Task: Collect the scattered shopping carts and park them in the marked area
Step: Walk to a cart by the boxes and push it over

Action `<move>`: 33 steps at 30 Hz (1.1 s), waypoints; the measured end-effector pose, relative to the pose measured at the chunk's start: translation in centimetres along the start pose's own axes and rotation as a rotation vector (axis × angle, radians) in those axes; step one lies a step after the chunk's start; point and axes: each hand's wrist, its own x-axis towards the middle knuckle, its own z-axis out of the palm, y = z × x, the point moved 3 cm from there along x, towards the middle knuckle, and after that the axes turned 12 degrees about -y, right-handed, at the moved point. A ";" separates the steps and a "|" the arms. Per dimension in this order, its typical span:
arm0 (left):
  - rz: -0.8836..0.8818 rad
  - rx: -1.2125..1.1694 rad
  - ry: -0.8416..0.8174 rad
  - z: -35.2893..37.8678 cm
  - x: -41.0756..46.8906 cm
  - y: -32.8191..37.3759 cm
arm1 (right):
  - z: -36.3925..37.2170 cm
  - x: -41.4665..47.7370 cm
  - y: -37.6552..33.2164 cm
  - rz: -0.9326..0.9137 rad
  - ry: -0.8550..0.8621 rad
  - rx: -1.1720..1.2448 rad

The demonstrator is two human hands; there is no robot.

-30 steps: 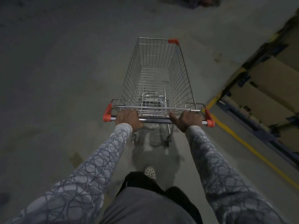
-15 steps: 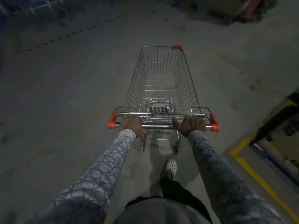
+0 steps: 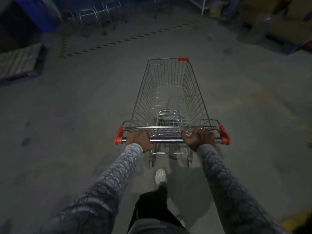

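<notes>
Dim, bluish light; motion blur at top edge; wide-angle bending at borders; soft shadows below centre.

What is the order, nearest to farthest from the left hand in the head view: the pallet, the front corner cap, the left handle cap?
1. left handle cap, right beside the left hand on the cart handle.
2. front corner cap, ahead at the basket's far right corner.
3. pallet, far off on the floor at the left.
</notes>
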 end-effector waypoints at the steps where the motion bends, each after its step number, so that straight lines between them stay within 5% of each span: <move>1: -0.012 0.004 0.010 -1.0 2.0 0.1 | -1.0 2.2 -0.2 -0.008 0.005 -0.002; 33: -0.234 -0.099 0.025 -33.3 63.0 5.8 | -31.5 70.1 1.3 -0.201 -0.055 -0.087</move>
